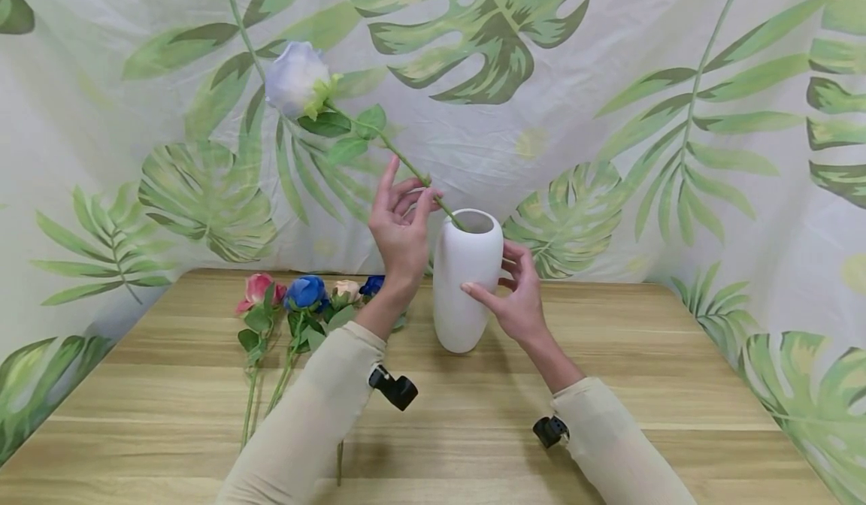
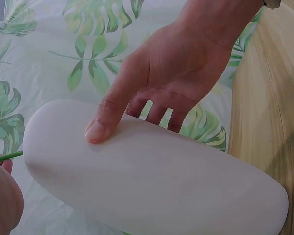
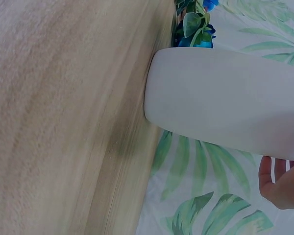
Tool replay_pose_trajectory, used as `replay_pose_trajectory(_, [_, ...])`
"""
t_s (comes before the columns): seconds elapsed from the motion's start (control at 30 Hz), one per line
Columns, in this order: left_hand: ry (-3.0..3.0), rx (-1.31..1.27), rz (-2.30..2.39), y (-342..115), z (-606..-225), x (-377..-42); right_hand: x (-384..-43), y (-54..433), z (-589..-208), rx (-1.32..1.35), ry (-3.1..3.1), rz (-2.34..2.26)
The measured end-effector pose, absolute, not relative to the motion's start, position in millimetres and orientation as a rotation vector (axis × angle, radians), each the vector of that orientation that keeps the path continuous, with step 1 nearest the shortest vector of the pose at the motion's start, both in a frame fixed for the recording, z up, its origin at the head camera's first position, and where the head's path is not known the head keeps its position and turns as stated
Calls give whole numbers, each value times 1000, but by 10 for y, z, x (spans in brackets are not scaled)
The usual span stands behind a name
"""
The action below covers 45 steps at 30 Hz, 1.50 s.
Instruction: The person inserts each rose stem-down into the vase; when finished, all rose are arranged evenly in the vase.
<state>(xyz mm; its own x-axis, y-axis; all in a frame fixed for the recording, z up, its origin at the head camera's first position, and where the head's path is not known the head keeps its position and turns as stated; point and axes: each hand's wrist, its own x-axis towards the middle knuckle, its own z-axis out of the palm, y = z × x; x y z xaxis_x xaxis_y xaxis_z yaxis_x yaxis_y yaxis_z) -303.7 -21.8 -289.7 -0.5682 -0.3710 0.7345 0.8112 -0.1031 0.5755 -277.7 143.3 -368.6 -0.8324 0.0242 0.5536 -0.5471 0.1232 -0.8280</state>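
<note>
A white vase [image 1: 467, 287] stands upright on the wooden table. One artificial rose [image 1: 298, 84], pale lilac-white, slants up to the left with the lower end of its stem [image 1: 449, 213] inside the vase mouth. My left hand [image 1: 402, 223] pinches that stem between thumb and fingers just above the rim. My right hand [image 1: 517, 294] grips the vase from the right, its thumb on the front and its fingers around the side. In the left wrist view, the right thumb [image 2: 100, 129] presses the vase wall [image 2: 161, 176]. The stem's tip is hidden inside the vase.
Left of the vase lie several more artificial roses: a pink one [image 1: 259, 294], a blue one [image 1: 306, 292], a peach one [image 1: 346, 290] and a dark blue one [image 1: 372, 285]. My left forearm partly covers their stems. Behind the table [image 1: 609, 415] hangs a leaf-patterned cloth [image 1: 575, 137].
</note>
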Motion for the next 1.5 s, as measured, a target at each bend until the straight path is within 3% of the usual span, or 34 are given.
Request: replay_pose_trajectory(1.5, [-1516,-580,-1637,-125,-3019,-3008,-2788,1434,-3697,502,-1992,1767])
